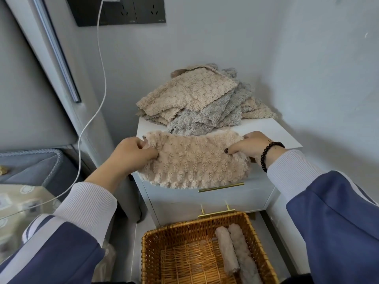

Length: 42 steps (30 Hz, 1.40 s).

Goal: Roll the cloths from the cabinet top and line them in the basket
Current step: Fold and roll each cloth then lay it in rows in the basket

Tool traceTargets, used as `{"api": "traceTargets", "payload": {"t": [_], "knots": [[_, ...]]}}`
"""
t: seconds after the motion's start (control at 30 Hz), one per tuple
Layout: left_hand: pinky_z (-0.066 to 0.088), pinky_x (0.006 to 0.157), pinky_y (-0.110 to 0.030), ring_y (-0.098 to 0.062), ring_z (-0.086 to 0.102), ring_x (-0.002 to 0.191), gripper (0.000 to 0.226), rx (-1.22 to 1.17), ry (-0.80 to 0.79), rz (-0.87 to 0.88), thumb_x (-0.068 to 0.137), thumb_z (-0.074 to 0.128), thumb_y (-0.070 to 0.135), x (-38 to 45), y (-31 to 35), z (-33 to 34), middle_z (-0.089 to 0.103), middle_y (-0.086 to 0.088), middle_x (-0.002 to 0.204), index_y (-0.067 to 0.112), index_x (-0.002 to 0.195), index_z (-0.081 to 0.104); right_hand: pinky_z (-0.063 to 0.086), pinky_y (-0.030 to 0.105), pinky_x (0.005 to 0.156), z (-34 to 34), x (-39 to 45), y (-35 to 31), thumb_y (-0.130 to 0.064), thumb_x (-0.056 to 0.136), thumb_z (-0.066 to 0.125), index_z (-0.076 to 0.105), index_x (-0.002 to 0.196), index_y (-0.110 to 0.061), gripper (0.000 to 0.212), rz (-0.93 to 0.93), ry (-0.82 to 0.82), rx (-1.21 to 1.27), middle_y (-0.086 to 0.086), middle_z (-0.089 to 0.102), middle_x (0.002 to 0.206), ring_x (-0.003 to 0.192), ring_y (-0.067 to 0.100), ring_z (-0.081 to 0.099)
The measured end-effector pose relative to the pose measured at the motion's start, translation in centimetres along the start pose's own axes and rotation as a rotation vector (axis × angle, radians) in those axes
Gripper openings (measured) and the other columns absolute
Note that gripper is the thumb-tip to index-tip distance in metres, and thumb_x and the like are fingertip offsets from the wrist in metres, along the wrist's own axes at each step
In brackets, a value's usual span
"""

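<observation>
Firmly, left hand (131, 153) and right hand (253, 145) (fingers curled) grip the beige cloth (194, 160).

Nothing readable is showing anywhere; small pale markings on the dark wall socket panel (123, 11) are staying too blurred to make out

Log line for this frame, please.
step: rolling | both hands grip beige cloth | basket: two rolls | pile waiting

Both hands, left (134, 152) and right (251, 145), reach forward, fingers curled, pinching.
</observation>
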<state>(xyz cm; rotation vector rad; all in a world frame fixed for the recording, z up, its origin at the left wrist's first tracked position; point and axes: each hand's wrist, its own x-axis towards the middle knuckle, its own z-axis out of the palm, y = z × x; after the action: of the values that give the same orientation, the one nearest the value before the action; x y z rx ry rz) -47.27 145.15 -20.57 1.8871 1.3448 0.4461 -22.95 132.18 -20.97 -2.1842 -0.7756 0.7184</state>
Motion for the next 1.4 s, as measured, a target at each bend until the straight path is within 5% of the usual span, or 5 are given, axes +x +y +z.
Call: {"api": "traceTargets", "payload": {"t": [0.33,0.47,0.63,1.13,1.4], "knots": [[0.058,0.081,-0.041,-0.025,0.072,0.083,0.039,-0.322,-0.017,0.008,0.073,0.08,0.009,-3.4,-0.6,-0.6,0.073,-0.009,0.095,0.009,0.109,0.065,0.046,0.046,0.1,-1.2,-5.5,0.6,-0.003,0.072,0.075,0.035,0.139,0.008,0.079,0.01,0.028,0.123,0.017,0.058,0.114,0.108,0.03,0.057],[0.056,0.087,-0.042,-0.029,0.071,0.09,0.034,-0.455,-0.099,-0.053,0.069,0.08,-0.001,-6.5,-0.3,-1.3,0.074,-0.014,0.096,0.006,0.101,0.07,0.049,0.047,0.097,-3.1,-8.8,1.5,-0.003,0.07,0.078,0.053,0.117,0.006,0.054,0.023,0.09,0.14,0.02,0.06,0.114,0.107,0.031,0.058],[0.048,0.097,-0.049,-0.033,0.067,0.095,0.059,-0.503,-0.144,-0.021,0.057,0.088,0.009,-9.1,0.8,-1.3,0.069,-0.021,0.104,-0.003,0.11,0.065,0.057,0.047,0.083,-4.7,-10.4,4.3,-0.033,0.024,0.079,0.058,0.124,-0.002,0.107,0.006,0.114,0.289,0.015,0.067,0.111,0.098,0.03,0.067],[0.059,0.059,-0.029,-0.022,0.073,0.079,0.025,-0.689,-0.216,-0.008,0.092,0.06,0.011,-14.4,0.9,0.1,0.074,-0.013,0.096,0.001,0.115,0.062,0.041,0.024,0.052,-4.9,-14.6,4.6,-0.039,0.083,0.068,0.053,0.123,-0.009,0.052,-0.203,0.32,0.064,0.005,0.063,0.105,0.065,0.015,0.055],[0.058,0.078,-0.041,-0.028,0.071,0.092,0.022,-0.766,-0.136,0.011,0.099,0.051,0.019,-13.9,0.0,1.6,0.071,-0.015,0.106,0.009,0.117,0.058,0.028,0.021,0.048,-3.6,-13.9,4.2,-0.039,0.088,0.062,0.052,0.105,-0.013,0.033,-0.235,0.292,0.055,-0.008,0.041,0.072,0.057,0.008,0.039]]}}
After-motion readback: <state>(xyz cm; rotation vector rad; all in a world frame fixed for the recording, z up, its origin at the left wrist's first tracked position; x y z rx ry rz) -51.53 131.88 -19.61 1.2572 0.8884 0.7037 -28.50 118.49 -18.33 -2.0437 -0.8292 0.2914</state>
